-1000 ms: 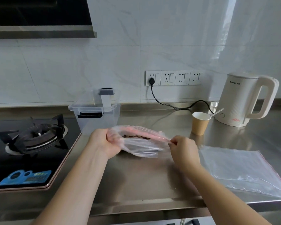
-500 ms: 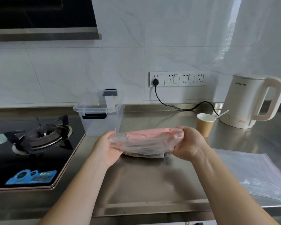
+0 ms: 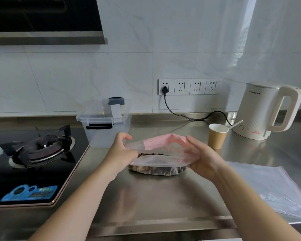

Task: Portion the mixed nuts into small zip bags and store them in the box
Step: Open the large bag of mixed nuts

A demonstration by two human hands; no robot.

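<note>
Both my hands hold the zip bag (image 3: pixel 156 153) of nuts: left hand (image 3: pixel 121 152) pinches its left edge, right hand (image 3: pixel 202 158) curls around its right side. The bag's base rests on the counter (image 3: pixel 163 193), just in front of the box (image 3: pixel 103 126).

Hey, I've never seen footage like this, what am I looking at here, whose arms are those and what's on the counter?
There is no machine: the one view comes from a camera worn on a person's head, looking down at their own arms. The left hand and right hand each grip a side of a zip bag with nuts in its bottom, which rests on the steel counter. Behind it stands a clear box with its lid on. To the right are a paper cup, a kettle and flat empty bags. A gas stove is on the left.
</note>
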